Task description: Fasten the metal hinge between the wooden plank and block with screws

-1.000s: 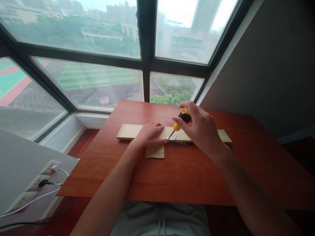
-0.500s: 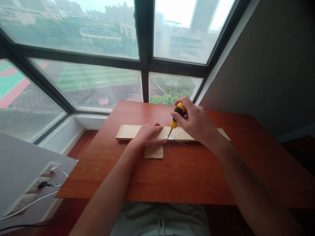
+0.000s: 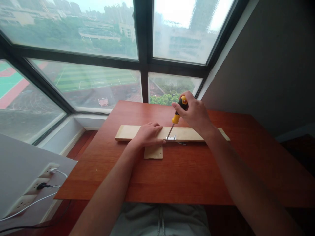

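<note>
A long pale wooden board (image 3: 129,131) lies across the table. My left hand (image 3: 149,134) grips it near its middle, thumb at the near edge and fingers over the top. In my right hand (image 3: 193,109) is a screwdriver (image 3: 176,118) with a yellow and black handle, tilted so that the handle leans right. Its tip meets the left part of a small metal hinge-like plate (image 3: 171,138) at the board's near edge. A thin upright metal piece, perhaps a screw, stands at the plate's right side. Beneath the board, a shorter wooden piece (image 3: 153,153) sticks out towards me.
A few loose screws (image 3: 182,143) lie on the reddish-brown table (image 3: 187,177) just in front of the board. Windows (image 3: 95,78) rise behind the table. At the lower left, wall sockets (image 3: 36,185) hold plugs with cables.
My right hand and the screwdriver's handle have moved slightly up and to the right, while the tip stays at the metal plate. My left hand keeps its place on the board.
</note>
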Action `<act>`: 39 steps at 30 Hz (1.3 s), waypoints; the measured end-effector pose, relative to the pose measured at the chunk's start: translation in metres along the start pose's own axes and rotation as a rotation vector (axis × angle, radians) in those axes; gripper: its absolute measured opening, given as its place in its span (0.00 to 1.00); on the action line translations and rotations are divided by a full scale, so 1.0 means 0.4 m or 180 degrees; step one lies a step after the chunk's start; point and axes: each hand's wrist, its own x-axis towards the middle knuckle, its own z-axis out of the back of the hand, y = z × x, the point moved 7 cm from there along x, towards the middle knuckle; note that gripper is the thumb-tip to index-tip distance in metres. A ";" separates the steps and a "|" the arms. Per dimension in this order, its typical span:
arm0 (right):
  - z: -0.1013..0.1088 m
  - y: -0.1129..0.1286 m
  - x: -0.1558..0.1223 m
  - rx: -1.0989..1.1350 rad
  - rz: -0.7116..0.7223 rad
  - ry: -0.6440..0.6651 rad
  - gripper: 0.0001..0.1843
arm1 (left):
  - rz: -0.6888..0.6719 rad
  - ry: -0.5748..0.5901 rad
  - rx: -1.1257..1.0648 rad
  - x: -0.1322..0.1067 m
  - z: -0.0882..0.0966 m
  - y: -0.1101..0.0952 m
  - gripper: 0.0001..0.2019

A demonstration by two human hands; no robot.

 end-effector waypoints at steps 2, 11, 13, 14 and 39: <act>-0.008 -0.007 0.000 0.0486 -0.0014 0.0032 0.15 | 0.0005 -0.0016 -0.0010 -0.001 0.001 -0.001 0.32; -0.066 -0.022 0.001 0.2697 -0.0105 0.0526 0.16 | 0.0015 -0.0029 -0.0067 -0.002 0.003 -0.001 0.31; -0.057 -0.019 -0.007 0.2852 -0.0120 0.0615 0.14 | 0.0019 -0.0028 -0.0063 -0.002 0.004 -0.002 0.31; -0.053 -0.016 -0.012 0.2892 -0.0128 0.0690 0.13 | 0.0022 -0.0024 -0.0068 -0.002 0.004 -0.002 0.31; 0.015 -0.029 -0.046 0.0509 -0.0106 -0.0627 0.18 | 0.0050 -0.0036 -0.0055 -0.003 0.001 0.003 0.33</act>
